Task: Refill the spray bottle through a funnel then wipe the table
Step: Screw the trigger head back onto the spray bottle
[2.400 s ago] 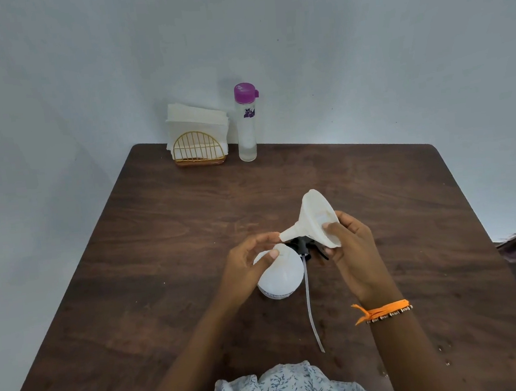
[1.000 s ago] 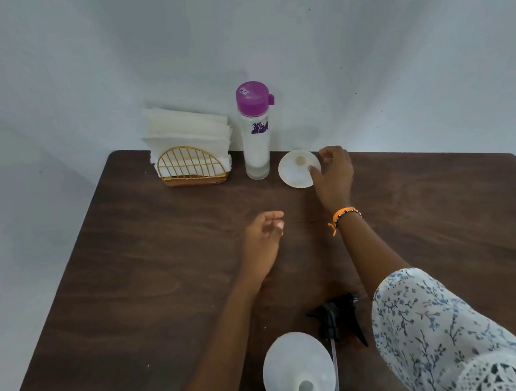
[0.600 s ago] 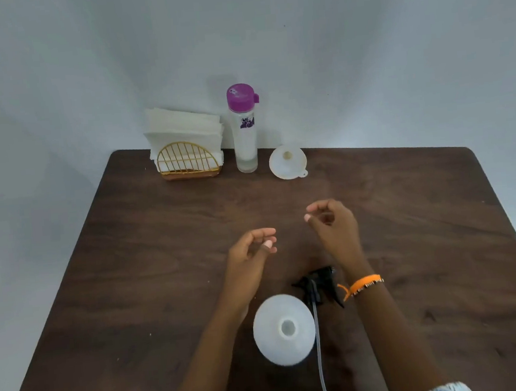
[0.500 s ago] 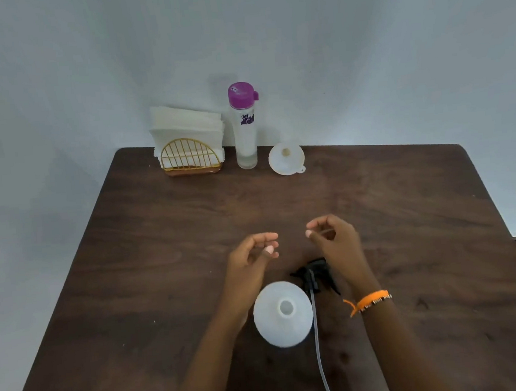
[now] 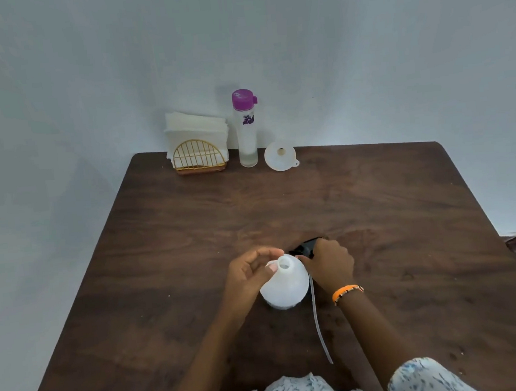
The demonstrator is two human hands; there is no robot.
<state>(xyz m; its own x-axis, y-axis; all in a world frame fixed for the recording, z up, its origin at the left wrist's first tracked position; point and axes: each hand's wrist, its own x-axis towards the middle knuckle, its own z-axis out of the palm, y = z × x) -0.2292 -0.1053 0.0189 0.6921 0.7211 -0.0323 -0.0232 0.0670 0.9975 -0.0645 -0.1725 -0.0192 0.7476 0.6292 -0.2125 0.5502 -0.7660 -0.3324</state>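
Observation:
The white spray bottle (image 5: 286, 286) stands uncapped on the dark wooden table (image 5: 376, 203), near its front middle. My left hand (image 5: 248, 277) holds the bottle's neck, thumb against the open mouth and fingers curled over it. Right beside the bottle, my right hand (image 5: 331, 263) grips the black spray head (image 5: 305, 249), which lies on the table. Its clear dip tube (image 5: 319, 324) trails toward me. The white funnel (image 5: 280, 160) lies mouth-up at the back edge, away from both hands.
A tall clear bottle with a purple cap (image 5: 246, 134) stands at the back, left of the funnel. A gold wire holder with white napkins (image 5: 198, 155) is next to it. A white wall is behind the table.
My right hand set the funnel down at the back and came back to the spray head. My left hand moved from open above the table to the bottle's neck.

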